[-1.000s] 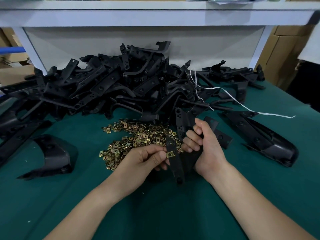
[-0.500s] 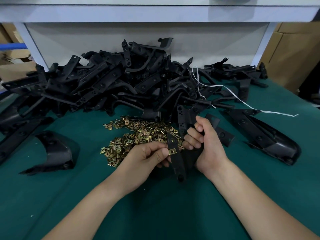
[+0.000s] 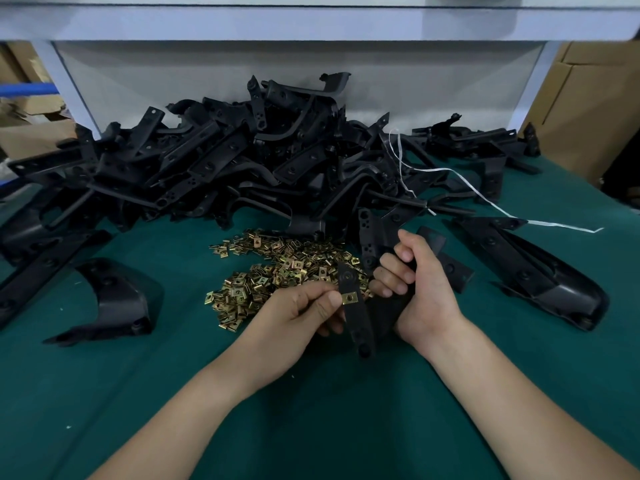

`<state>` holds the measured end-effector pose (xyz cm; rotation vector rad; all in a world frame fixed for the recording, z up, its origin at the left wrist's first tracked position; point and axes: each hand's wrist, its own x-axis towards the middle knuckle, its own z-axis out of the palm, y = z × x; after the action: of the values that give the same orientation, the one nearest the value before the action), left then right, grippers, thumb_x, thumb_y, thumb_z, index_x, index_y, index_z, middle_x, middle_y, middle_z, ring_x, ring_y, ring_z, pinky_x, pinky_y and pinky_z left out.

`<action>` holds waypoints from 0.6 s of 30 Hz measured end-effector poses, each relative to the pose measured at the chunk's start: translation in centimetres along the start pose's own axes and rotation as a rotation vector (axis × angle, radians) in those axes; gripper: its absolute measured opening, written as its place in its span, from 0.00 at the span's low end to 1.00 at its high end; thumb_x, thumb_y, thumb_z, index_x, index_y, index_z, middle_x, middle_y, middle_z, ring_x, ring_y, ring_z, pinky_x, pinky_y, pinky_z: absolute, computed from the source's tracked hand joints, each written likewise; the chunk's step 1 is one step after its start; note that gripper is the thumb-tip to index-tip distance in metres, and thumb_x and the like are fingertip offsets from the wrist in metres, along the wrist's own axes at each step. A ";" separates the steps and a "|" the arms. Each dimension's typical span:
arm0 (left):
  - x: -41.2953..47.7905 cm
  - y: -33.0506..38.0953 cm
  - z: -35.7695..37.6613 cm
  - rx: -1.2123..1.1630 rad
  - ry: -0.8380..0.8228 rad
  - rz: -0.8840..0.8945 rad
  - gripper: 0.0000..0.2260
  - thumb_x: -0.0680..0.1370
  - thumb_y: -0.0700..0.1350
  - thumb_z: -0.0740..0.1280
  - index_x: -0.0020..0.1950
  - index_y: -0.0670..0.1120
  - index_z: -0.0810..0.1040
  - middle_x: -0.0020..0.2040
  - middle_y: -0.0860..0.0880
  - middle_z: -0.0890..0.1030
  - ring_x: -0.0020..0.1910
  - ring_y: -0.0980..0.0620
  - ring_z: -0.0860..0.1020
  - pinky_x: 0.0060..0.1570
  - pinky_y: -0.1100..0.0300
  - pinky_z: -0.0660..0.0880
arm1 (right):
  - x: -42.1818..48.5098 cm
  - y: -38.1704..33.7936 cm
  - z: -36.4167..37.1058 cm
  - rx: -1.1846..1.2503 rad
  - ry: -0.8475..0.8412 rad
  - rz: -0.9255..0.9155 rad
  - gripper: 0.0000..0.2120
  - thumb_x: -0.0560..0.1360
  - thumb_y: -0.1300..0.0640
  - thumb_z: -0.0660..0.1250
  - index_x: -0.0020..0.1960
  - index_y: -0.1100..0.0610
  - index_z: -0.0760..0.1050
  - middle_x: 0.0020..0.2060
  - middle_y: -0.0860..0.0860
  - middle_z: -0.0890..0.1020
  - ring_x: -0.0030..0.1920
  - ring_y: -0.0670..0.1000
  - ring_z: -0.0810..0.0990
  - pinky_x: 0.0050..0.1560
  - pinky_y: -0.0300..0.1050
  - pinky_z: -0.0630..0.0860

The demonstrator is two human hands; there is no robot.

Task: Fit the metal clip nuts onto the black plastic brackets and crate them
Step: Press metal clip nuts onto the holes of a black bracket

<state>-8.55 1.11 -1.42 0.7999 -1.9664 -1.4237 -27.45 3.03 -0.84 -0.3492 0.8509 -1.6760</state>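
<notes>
Head, left hand [image 3: 297, 312] pinching nut [image 3: 349, 298] on bracket [image 3: 361, 325]

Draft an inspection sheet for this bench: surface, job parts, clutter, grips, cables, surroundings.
Surface: green mat covers the bench.
Job's things: bracket pile at the back; nut heap mid-mat; held bracket with one nut on its strip.
Clutter: curved part lying at left; long part at right; white string trailing off the pile.
Grips: left hand pinches the nut on the held bracket; right hand grips that bracket.
Cables: nothing seen.
Surroundings: white shelf overhead; cardboard boxes at right; no crate seen.
</notes>
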 end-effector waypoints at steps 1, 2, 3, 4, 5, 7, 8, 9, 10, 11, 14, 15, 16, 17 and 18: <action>-0.1 0.0 0.1 -0.019 0.016 -0.002 0.14 0.82 0.50 0.60 0.51 0.47 0.83 0.41 0.54 0.84 0.40 0.59 0.80 0.43 0.66 0.76 | 0.0 0.0 0.0 0.013 0.001 0.001 0.21 0.80 0.48 0.63 0.29 0.50 0.64 0.22 0.45 0.58 0.21 0.45 0.56 0.23 0.38 0.62; -0.1 0.1 0.2 -0.052 0.053 -0.009 0.13 0.82 0.51 0.60 0.52 0.49 0.84 0.41 0.53 0.84 0.40 0.57 0.80 0.41 0.64 0.77 | 0.1 -0.1 -0.1 0.027 0.003 0.000 0.21 0.80 0.48 0.63 0.29 0.50 0.64 0.22 0.45 0.58 0.21 0.45 0.56 0.23 0.38 0.62; -0.2 0.2 0.2 -0.064 0.113 -0.008 0.13 0.82 0.53 0.60 0.53 0.52 0.84 0.42 0.52 0.84 0.39 0.56 0.80 0.39 0.63 0.77 | 0.2 -0.1 -0.2 0.039 0.006 -0.002 0.21 0.80 0.48 0.63 0.29 0.50 0.64 0.22 0.45 0.58 0.21 0.45 0.56 0.23 0.38 0.62; -0.3 0.0 0.0 -0.002 0.201 0.012 0.13 0.81 0.55 0.60 0.54 0.55 0.83 0.41 0.53 0.83 0.38 0.56 0.80 0.38 0.62 0.77 | 0.2 -0.2 -0.3 0.047 0.009 -0.007 0.21 0.80 0.48 0.63 0.29 0.50 0.64 0.22 0.45 0.57 0.21 0.45 0.56 0.23 0.38 0.62; -0.4 -0.2 -0.3 0.146 0.305 0.059 0.13 0.81 0.58 0.59 0.55 0.57 0.83 0.41 0.54 0.83 0.38 0.57 0.80 0.38 0.61 0.77 | 0.3 -0.3 -0.4 0.054 0.010 -0.011 0.21 0.80 0.48 0.63 0.30 0.50 0.64 0.22 0.45 0.57 0.21 0.45 0.56 0.23 0.38 0.62; -0.4 -0.4 -1.5 0.531 0.477 0.177 0.14 0.84 0.58 0.58 0.57 0.56 0.81 0.44 0.58 0.83 0.43 0.57 0.80 0.44 0.57 0.77 | 0.3 -0.4 -0.6 0.071 0.009 -0.012 0.21 0.80 0.48 0.63 0.30 0.50 0.64 0.22 0.45 0.58 0.21 0.45 0.57 0.23 0.38 0.62; -0.3 -0.5 -2.0 0.710 0.514 0.204 0.15 0.84 0.58 0.58 0.60 0.53 0.81 0.49 0.59 0.83 0.49 0.56 0.79 0.51 0.53 0.77 | 0.4 -0.4 -0.6 0.076 0.009 -0.010 0.21 0.79 0.48 0.63 0.30 0.50 0.64 0.22 0.45 0.58 0.21 0.45 0.57 0.23 0.38 0.63; -0.2 -0.6 -2.5 0.858 0.514 0.183 0.19 0.82 0.61 0.57 0.63 0.51 0.80 0.54 0.56 0.82 0.56 0.52 0.78 0.57 0.50 0.74 | 0.4 -0.4 -0.7 0.076 0.010 -0.008 0.21 0.79 0.48 0.63 0.30 0.50 0.64 0.22 0.45 0.58 0.21 0.45 0.57 0.23 0.38 0.62; -0.2 -0.7 -2.8 0.975 0.493 0.124 0.25 0.81 0.64 0.56 0.66 0.50 0.78 0.60 0.53 0.81 0.62 0.48 0.76 0.63 0.48 0.71 | 0.4 -0.5 -0.7 0.073 0.012 -0.006 0.20 0.79 0.48 0.63 0.30 0.50 0.64 0.22 0.45 0.58 0.21 0.45 0.56 0.23 0.38 0.62; -0.2 -0.7 -3.0 1.060 0.465 0.038 0.30 0.79 0.68 0.54 0.70 0.50 0.75 0.65 0.50 0.78 0.67 0.45 0.73 0.66 0.46 0.68 | 0.4 -0.5 -0.7 0.068 0.014 -0.004 0.20 0.79 0.48 0.63 0.30 0.50 0.64 0.22 0.45 0.58 0.21 0.45 0.56 0.23 0.38 0.62; -0.5 -0.9 -3.4 1.167 0.374 -0.177 0.36 0.77 0.74 0.50 0.75 0.51 0.69 0.72 0.47 0.73 0.72 0.43 0.68 0.70 0.45 0.66 | 0.4 -0.5 -0.7 0.064 0.016 0.003 0.20 0.79 0.48 0.64 0.30 0.50 0.64 0.22 0.45 0.58 0.22 0.45 0.56 0.24 0.39 0.62; -0.6 -1.0 -3.5 1.182 0.352 -0.203 0.37 0.76 0.74 0.51 0.75 0.52 0.69 0.71 0.47 0.74 0.71 0.43 0.70 0.68 0.46 0.68 | 0.4 -0.5 -0.7 0.068 0.015 0.006 0.20 0.79 0.48 0.64 0.30 0.50 0.64 0.22 0.45 0.58 0.21 0.45 0.56 0.24 0.39 0.62; -0.6 -0.9 -3.6 1.193 0.334 -0.206 0.36 0.76 0.73 0.51 0.75 0.52 0.69 0.69 0.49 0.75 0.69 0.44 0.72 0.65 0.47 0.70 | 0.4 -0.6 -0.7 0.071 0.014 0.008 0.20 0.79 0.48 0.64 0.29 0.50 0.64 0.22 0.45 0.58 0.21 0.45 0.56 0.23 0.39 0.62; -0.7 -0.9 -3.6 1.200 0.318 -0.194 0.34 0.76 0.72 0.52 0.74 0.53 0.70 0.67 0.50 0.77 0.67 0.45 0.73 0.63 0.48 0.71 | 0.4 -0.6 -0.7 0.071 0.014 0.006 0.20 0.79 0.48 0.64 0.29 0.50 0.65 0.22 0.45 0.58 0.21 0.45 0.56 0.23 0.39 0.63; -0.6 -0.8 -3.6 1.206 0.302 -0.175 0.32 0.76 0.71 0.54 0.73 0.53 0.71 0.66 0.51 0.77 0.66 0.46 0.74 0.62 0.49 0.71 | 0.4 -0.6 -0.7 0.066 0.016 0.003 0.20 0.79 0.48 0.64 0.29 0.50 0.65 0.22 0.45 0.58 0.21 0.45 0.56 0.23 0.39 0.63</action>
<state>-5.36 -0.83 -1.34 1.5766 -2.4230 0.0076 -28.43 2.94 -1.00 -0.2891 0.8051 -1.7020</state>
